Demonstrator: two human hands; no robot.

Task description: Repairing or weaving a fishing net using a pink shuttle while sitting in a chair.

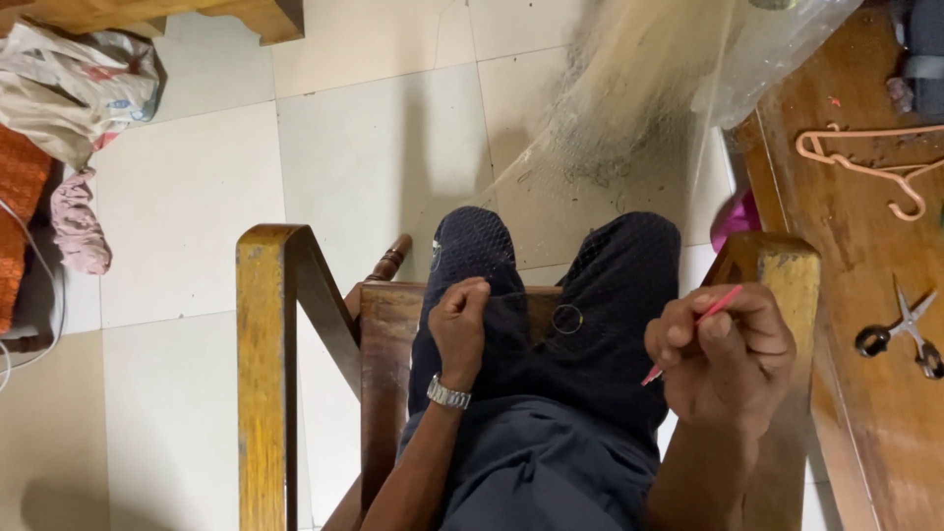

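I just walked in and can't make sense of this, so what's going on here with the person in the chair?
A person sits in a wooden chair with fine netting stretched from the lap up across the tiled floor. The left hand is fisted, gripping the net over the knee. The right hand holds a thin red tool pinched between its fingers. On the wooden table to the right lie scissors and a pink hanger.
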